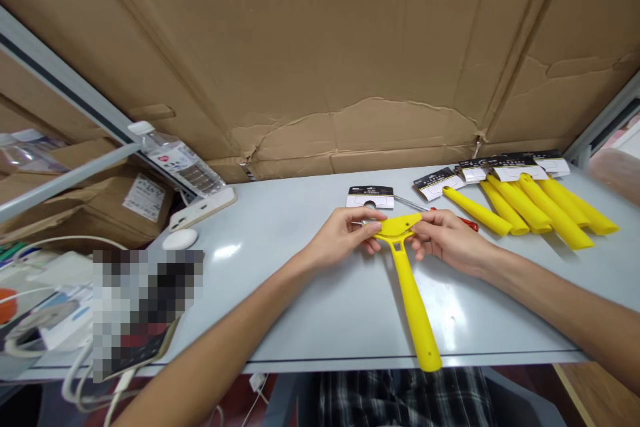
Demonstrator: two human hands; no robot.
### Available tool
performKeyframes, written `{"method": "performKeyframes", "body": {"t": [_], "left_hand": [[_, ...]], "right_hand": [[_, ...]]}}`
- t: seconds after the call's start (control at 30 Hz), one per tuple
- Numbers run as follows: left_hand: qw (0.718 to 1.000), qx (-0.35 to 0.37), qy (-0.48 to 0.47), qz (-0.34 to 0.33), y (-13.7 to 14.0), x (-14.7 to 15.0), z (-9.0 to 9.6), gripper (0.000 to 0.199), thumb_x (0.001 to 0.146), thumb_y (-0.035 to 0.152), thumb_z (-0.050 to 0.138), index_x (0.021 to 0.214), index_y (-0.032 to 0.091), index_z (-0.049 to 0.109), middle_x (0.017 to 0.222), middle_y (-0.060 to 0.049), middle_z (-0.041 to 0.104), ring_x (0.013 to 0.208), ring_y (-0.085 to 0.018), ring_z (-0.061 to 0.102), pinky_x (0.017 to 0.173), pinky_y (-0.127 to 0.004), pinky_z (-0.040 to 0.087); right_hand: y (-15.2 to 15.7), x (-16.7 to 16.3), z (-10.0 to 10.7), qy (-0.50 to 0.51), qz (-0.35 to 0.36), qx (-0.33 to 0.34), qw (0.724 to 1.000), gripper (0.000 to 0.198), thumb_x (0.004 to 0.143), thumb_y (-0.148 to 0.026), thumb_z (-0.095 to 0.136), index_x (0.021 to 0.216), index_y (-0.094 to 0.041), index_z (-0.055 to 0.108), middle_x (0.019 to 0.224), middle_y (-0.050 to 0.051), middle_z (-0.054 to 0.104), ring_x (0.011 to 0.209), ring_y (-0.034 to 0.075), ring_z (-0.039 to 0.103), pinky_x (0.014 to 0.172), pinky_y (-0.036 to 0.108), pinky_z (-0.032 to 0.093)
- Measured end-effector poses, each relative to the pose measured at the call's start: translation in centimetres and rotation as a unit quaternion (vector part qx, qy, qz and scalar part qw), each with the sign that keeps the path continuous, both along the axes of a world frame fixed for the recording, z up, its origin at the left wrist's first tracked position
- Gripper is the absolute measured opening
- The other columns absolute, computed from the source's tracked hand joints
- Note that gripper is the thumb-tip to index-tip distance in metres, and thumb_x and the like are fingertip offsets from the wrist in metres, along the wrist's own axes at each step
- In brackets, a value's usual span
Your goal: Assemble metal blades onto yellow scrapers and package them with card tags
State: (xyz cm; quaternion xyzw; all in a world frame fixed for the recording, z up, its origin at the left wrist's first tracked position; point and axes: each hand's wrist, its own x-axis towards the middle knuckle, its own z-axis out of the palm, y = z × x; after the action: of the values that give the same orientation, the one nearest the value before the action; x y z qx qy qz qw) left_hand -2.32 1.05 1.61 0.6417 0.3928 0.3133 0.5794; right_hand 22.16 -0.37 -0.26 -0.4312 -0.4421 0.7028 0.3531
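Observation:
Both hands hold the head of a yellow plastic scraper (413, 300), its long handle pointing down toward the table's front edge. My left hand (345, 233) pinches the left corner of the head between thumb and fingers. On the other corner, my right hand (445, 240) grips with thumb and forefinger. A loose-looking yellow plate (400, 224) with a small dark hole lies across the head between the hands. Just behind is a black-and-white header card (371, 197). A screwdriver (409, 202) with a red handle lies partly hidden behind my right hand.
Several yellow handles (520, 207) with black-and-white cards (510, 167) lie at the right. On the left are a water bottle (180, 163), a white power strip (203, 209), a white mouse-like oval (180, 239), a pixelated phone-like object and cables. Cardboard (320, 47) walls the back.

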Motion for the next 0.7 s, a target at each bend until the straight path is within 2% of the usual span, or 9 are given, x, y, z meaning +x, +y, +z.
{"method": "performKeyframes", "body": {"t": [0.23, 0.47, 0.63, 0.7], "left_hand": [[1.000, -0.014, -0.023, -0.002, 0.01, -0.30, 0.71, 0.028, 0.092, 0.033, 0.075, 0.110, 0.011, 0.076, 0.091, -0.011, 0.080, 0.070, -0.016, 0.075, 0.070, -0.031, 0.063], [0.999, -0.030, -0.036, -0.010, 0.27, -0.51, 0.60, 0.033, 0.090, 0.037, 0.078, 0.112, 0.012, 0.078, 0.097, -0.012, 0.081, 0.076, -0.019, 0.078, 0.073, -0.033, 0.065], [0.999, -0.024, -0.022, -0.004, 0.29, -0.50, 0.51, 0.034, 0.090, 0.037, 0.078, 0.111, 0.011, 0.079, 0.099, -0.014, 0.081, 0.077, -0.019, 0.078, 0.074, -0.033, 0.065], [1.000, -0.016, -0.018, -0.004, 0.27, -0.47, 0.43, 0.035, 0.090, 0.037, 0.078, 0.111, 0.010, 0.079, 0.101, -0.015, 0.081, 0.077, -0.019, 0.078, 0.074, -0.033, 0.065]], "right_hand": [[0.01, -0.10, 0.41, 0.024, 0.010, -0.014, 1.000, 0.041, 0.073, -0.036, 0.082, 0.098, -0.007, 0.066, 0.090, 0.010, 0.068, 0.068, 0.010, 0.064, 0.061, 0.025, 0.059], [0.11, 0.27, 0.41, 0.007, 0.030, -0.024, 0.999, 0.041, 0.081, -0.041, 0.077, 0.106, -0.011, 0.064, 0.092, 0.008, 0.068, 0.070, 0.012, 0.067, 0.063, 0.028, 0.061], [0.14, 0.40, 0.41, -0.011, 0.041, -0.020, 0.999, 0.038, 0.087, -0.047, 0.071, 0.102, -0.014, 0.058, 0.075, 0.002, 0.060, 0.056, 0.007, 0.055, 0.047, 0.023, 0.051], [0.14, 0.42, 0.45, -0.008, 0.041, -0.023, 0.999, 0.035, 0.088, -0.045, 0.069, 0.101, -0.014, 0.057, 0.074, 0.001, 0.059, 0.055, 0.007, 0.054, 0.047, 0.022, 0.049]]}}
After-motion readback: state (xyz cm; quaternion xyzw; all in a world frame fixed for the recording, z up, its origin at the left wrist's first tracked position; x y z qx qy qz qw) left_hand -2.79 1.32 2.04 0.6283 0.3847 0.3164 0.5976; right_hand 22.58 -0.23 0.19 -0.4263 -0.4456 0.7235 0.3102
